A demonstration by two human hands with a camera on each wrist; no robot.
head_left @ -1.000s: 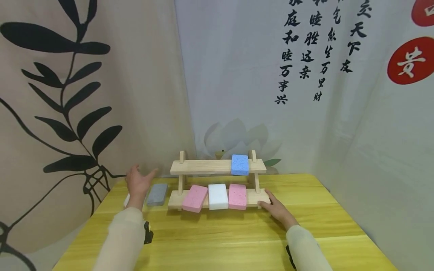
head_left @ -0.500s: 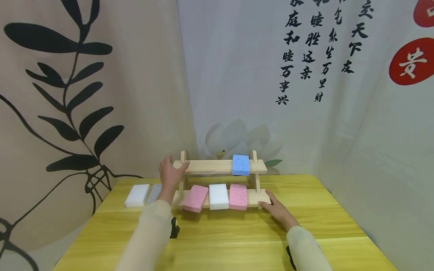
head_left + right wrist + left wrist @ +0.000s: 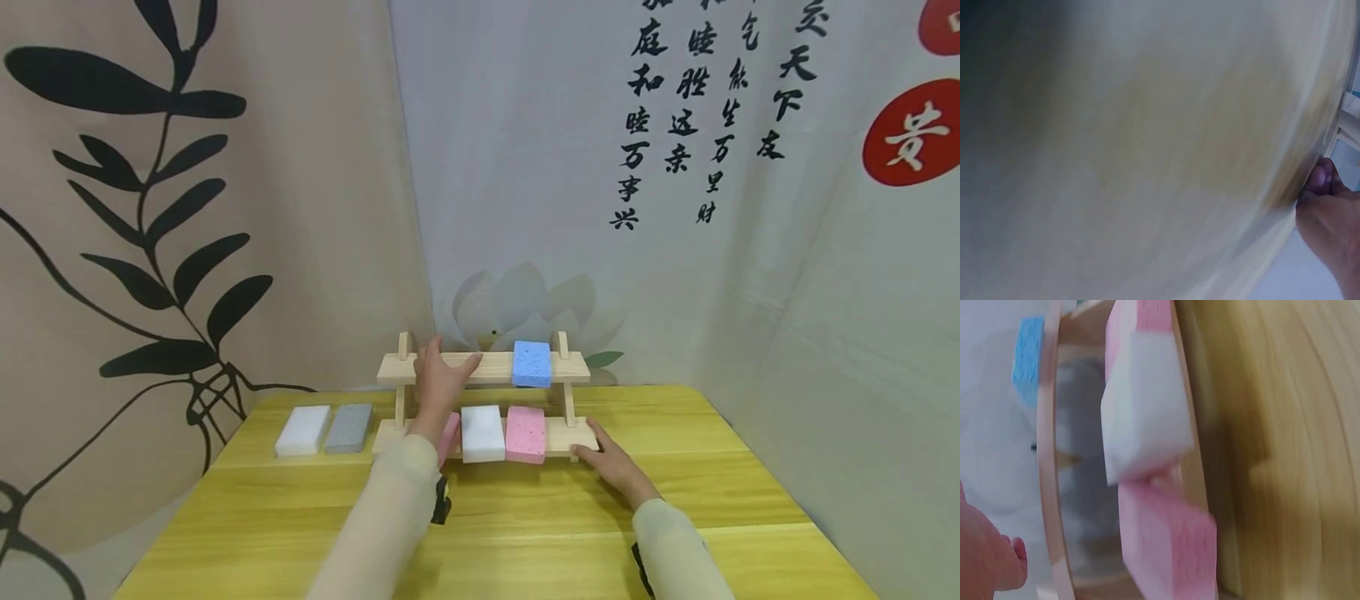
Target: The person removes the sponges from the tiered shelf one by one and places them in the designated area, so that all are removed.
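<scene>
A two-tier wooden shelf rack [image 3: 491, 367] stands on the table. My left hand [image 3: 439, 385] is in front of its upper shelf, thumb and fingers spread, with nothing seen held. Behind that arm a pink sponge [image 3: 449, 439] on the lower shelf is partly hidden; the left wrist view shows the pink sponge [image 3: 1169, 540] tilted over the shelf's front edge. A white sponge [image 3: 483, 434] and another pink sponge [image 3: 525, 435] lie to its right. On the upper shelf rests a blue sponge [image 3: 532, 364]. My right hand [image 3: 621, 472] grips the lower shelf's right end.
Left of the rack, a white sponge [image 3: 302, 431] and a grey sponge [image 3: 348, 428] lie on the yellow wood-grain table [image 3: 525, 533]. Printed fabric walls [image 3: 322, 208] enclose the back and sides of the table.
My left hand has moved right, from above the white and grey sponges to the front of the upper shelf, uncovering those two. The right hand stays at the rack's end.
</scene>
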